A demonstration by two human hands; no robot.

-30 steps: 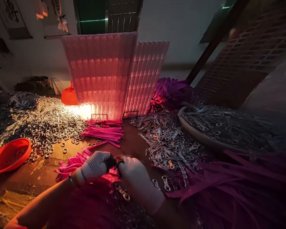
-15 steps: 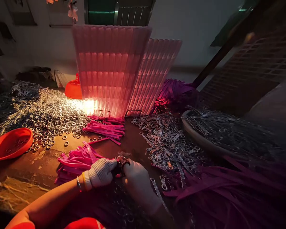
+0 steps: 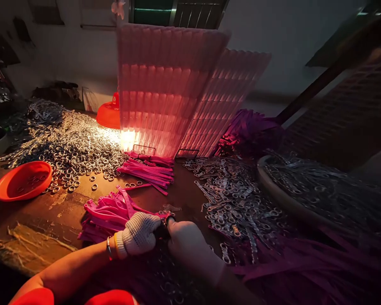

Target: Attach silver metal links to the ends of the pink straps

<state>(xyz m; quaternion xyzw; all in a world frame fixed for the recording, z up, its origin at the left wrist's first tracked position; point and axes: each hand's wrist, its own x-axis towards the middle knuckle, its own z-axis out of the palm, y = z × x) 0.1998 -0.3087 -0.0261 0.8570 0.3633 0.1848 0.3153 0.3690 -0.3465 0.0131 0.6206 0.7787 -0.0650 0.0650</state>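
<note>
My left hand (image 3: pixel 138 234), in a white dotted knit glove with a bracelet at the wrist, is closed at the table's near edge. At its fingertips is the end of a pink strap (image 3: pixel 147 211), which runs back toward a bundle of pink straps (image 3: pixel 106 212). Close against it, my right hand (image 3: pixel 190 241) is closed too, its thumb and finger pressed together around a small dark ring-like piece (image 3: pixel 170 218). The exact shape of what lies between the hands is hidden in shadow. Metal chain-like pieces with ring ends (image 3: pixel 238 203) lie to the right.
A heap of metal rings (image 3: pixel 82 148) and an orange bowl (image 3: pixel 22 197) sit left, near a red lamp (image 3: pixel 109 115). Pink translucent panels (image 3: pixel 168 84) stand at the back. Another strap bundle (image 3: pixel 150 169) lies before them. A basin rim (image 3: pixel 273 186) and purple straps (image 3: pixel 292 254) are right.
The view has shifted, so the scene sits further right. Both hands stay together at the strap's end; more of the pink strap shows beside the glove.
</note>
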